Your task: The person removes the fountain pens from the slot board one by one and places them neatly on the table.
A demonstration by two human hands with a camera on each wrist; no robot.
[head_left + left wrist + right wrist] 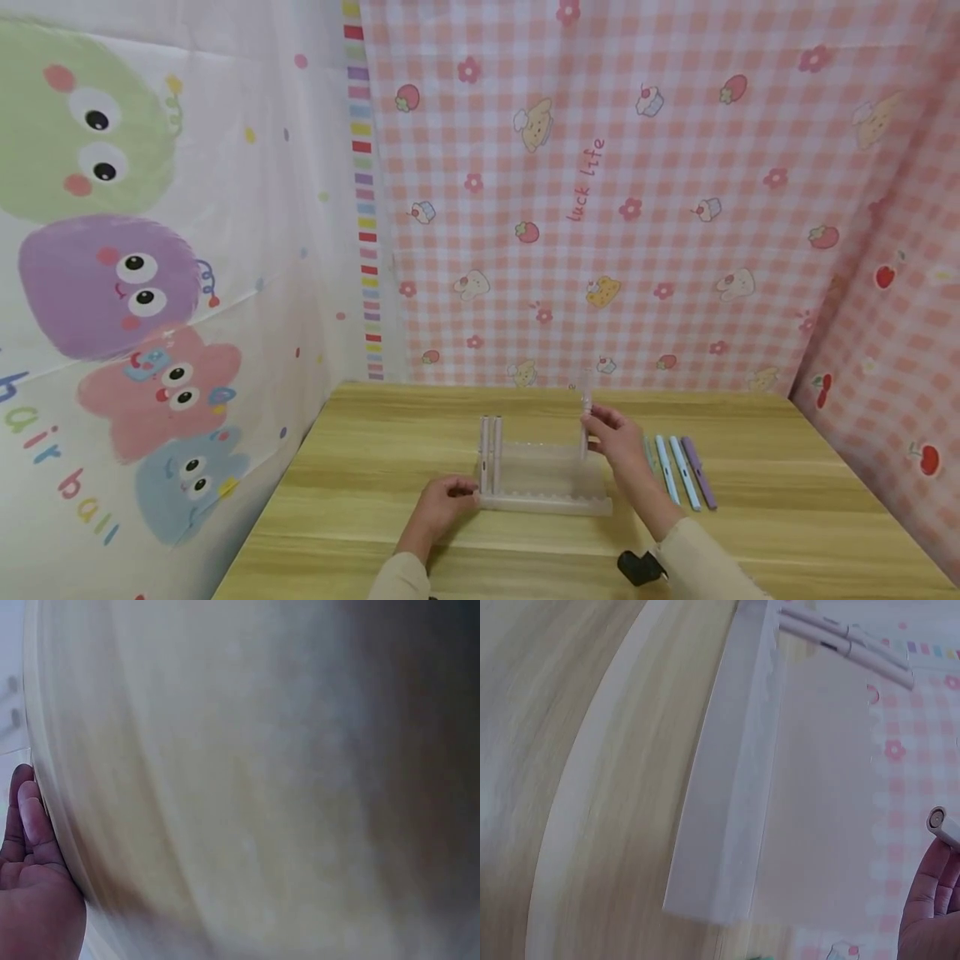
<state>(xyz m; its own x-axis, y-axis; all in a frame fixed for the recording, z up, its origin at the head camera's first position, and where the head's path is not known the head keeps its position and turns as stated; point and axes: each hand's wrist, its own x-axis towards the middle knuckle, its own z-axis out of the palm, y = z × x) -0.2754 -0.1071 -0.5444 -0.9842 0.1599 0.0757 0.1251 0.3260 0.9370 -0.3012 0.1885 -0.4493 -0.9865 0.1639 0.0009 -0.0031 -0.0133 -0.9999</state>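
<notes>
A clear pen rack (543, 503) with a notched front rail stands on the table; it also fills the middle of the right wrist view. Two pale pens (491, 457) lean side by side in its left end. My left hand (444, 507) holds the rack's front left corner with curved fingers. In the left wrist view the left fingers (31, 817) show at the left edge, and the rack corner is hidden. My right hand (618, 437) pinches another pale pen (584, 442), upright at the rack's right end. Its round end (937, 818) shows in the right wrist view.
Right of the rack lie several pens: a green one (650, 454), light blue ones (668, 471) and a purple one (699, 473). A black object (640, 568) is beside the right sleeve. Patterned cloths (600, 250) hang behind the wooden table (360, 467) and on both sides.
</notes>
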